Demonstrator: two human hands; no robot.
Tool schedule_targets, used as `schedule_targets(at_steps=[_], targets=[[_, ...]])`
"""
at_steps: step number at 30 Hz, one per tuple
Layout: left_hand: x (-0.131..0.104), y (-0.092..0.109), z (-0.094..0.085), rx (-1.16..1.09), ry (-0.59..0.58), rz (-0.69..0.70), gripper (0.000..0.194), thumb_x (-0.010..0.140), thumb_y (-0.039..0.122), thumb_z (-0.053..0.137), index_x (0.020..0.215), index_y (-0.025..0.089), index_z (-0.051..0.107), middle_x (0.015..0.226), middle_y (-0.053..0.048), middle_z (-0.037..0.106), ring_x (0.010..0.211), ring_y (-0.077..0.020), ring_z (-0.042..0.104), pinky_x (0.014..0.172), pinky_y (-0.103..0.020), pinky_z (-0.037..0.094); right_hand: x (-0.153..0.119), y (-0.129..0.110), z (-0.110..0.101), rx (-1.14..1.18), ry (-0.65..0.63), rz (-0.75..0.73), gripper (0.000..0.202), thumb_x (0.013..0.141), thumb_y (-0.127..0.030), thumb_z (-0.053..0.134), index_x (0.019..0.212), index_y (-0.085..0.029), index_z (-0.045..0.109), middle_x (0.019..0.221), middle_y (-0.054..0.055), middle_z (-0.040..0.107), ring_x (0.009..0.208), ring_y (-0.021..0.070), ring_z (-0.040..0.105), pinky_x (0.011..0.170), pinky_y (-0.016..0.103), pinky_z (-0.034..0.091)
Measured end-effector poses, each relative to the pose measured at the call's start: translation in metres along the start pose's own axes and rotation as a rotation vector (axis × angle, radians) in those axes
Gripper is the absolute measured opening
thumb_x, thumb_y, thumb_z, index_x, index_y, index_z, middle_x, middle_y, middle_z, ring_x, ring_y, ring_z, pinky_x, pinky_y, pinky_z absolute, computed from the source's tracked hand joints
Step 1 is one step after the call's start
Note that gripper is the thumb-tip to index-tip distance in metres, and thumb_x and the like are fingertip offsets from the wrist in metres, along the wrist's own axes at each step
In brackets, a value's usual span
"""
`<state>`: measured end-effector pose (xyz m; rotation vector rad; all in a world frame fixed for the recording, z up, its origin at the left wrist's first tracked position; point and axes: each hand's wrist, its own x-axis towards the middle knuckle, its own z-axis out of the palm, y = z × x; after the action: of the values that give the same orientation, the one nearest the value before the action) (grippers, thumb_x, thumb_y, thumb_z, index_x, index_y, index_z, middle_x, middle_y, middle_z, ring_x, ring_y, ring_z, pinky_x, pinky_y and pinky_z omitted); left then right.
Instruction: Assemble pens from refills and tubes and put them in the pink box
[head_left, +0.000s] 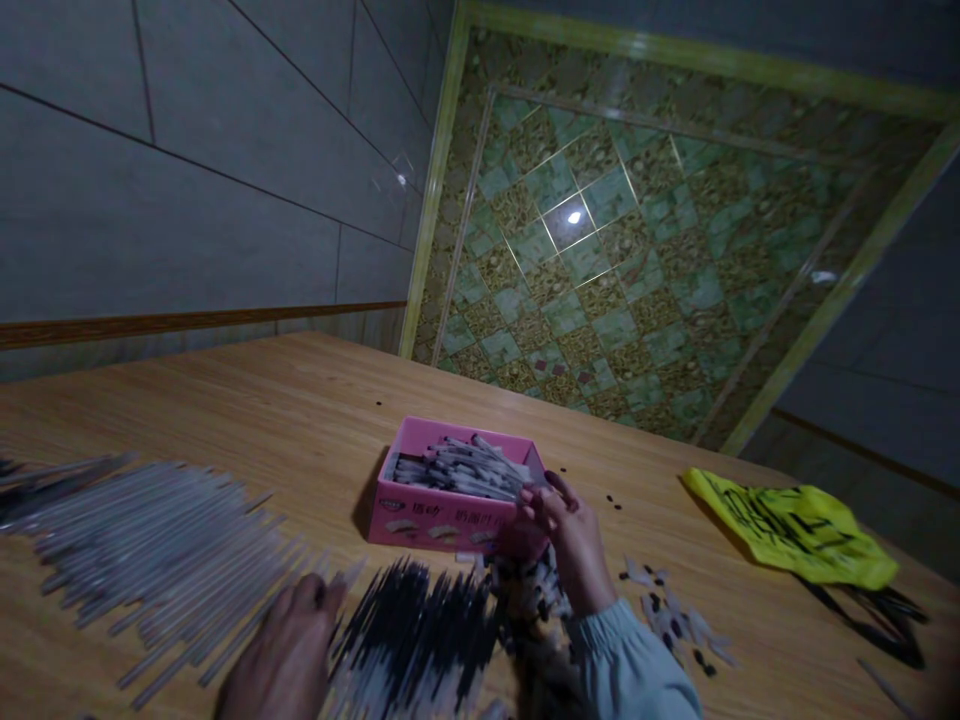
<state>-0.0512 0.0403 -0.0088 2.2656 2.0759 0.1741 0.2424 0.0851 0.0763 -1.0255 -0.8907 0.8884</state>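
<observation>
A pink box [442,520] full of pens with pale barrels [472,466] stands on the wooden table. My right hand [559,520] is at the box's right front corner, fingers bent together; whatever it holds there is too small to make out. Low in the view, my left hand [289,640] has its fingers closed by a pale, blurred piece between the two piles. Clear thin tubes [165,560] lie spread to its left. Dark-tipped refills [420,630] lie in a pile to its right.
Small caps and pale clips [679,620] lie scattered right of my right sleeve, with more [536,590] in front of the box. A yellow bag [795,530] with black writing and a dark strap lies at the right. Tiled walls stand behind the table [300,400].
</observation>
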Motion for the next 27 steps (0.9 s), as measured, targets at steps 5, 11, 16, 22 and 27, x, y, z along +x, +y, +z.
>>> schedule_targets(at_steps=[5, 11, 16, 22, 27], targets=[[-0.006, 0.010, -0.005, -0.025, 0.008, -0.058, 0.044, 0.074, 0.001, 0.036, 0.115, 0.010, 0.049, 0.106, -0.015, 0.054, 0.093, -0.0256, 0.059, 0.076, -0.036, 0.045, -0.037, 0.010, -0.004, -0.237, -0.167, -0.034, 0.031, 0.076, -0.030, 0.061, 0.103, -0.015, 0.058, 0.075, 0.003, 0.067, 0.064, 0.0162, 0.062, 0.054, 0.026, 0.047], [-0.009, 0.016, -0.013, -0.050, -0.004, -0.052, 0.029, 0.077, 0.006, 0.033, 0.095, 0.011, 0.055, 0.102, -0.016, 0.053, 0.079, -0.0261, 0.064, 0.068, -0.038, 0.047, -0.098, 0.037, 0.009, -0.757, -0.645, -0.166, 0.022, 0.059, -0.005, 0.063, 0.073, -0.020, 0.072, 0.073, 0.001, 0.064, 0.073, 0.0169, 0.057, 0.065, 0.024, 0.040], [-0.010, 0.013, -0.007, -0.098, 0.039, -0.050, 0.033, 0.079, 0.008, 0.033, 0.102, 0.007, 0.056, 0.116, -0.025, 0.051, 0.090, -0.0304, 0.063, 0.076, -0.040, 0.045, -0.120, 0.061, 0.015, -1.274, -0.876, -0.410, 0.032, 0.063, -0.026, 0.070, 0.094, -0.032, 0.067, 0.083, -0.001, 0.060, 0.076, 0.0174, 0.056, 0.052, 0.023, 0.032], [-0.009, 0.011, -0.015, -0.441, 0.148, 0.024, 0.021, 0.080, 0.023, 0.043, 0.089, 0.022, 0.061, 0.095, -0.010, 0.064, 0.089, -0.0244, 0.062, 0.078, -0.034, 0.044, -0.123, 0.079, 0.018, -1.395, -0.735, -0.745, 0.017, 0.068, -0.031, 0.071, 0.084, -0.032, 0.064, 0.077, -0.004, 0.057, 0.068, 0.0115, 0.054, 0.044, 0.024, 0.022], [-0.017, 0.033, -0.011, -1.227, 0.041, 0.031, 0.016, 0.075, 0.037, 0.058, 0.082, 0.022, 0.058, 0.056, 0.000, 0.060, 0.055, -0.0181, 0.059, 0.049, -0.026, 0.046, -0.124, 0.084, 0.012, -1.345, -0.682, -0.790, 0.016, 0.070, -0.029, 0.071, 0.064, -0.022, 0.058, 0.066, -0.005, 0.052, 0.055, 0.0064, 0.049, 0.041, 0.022, 0.022]])
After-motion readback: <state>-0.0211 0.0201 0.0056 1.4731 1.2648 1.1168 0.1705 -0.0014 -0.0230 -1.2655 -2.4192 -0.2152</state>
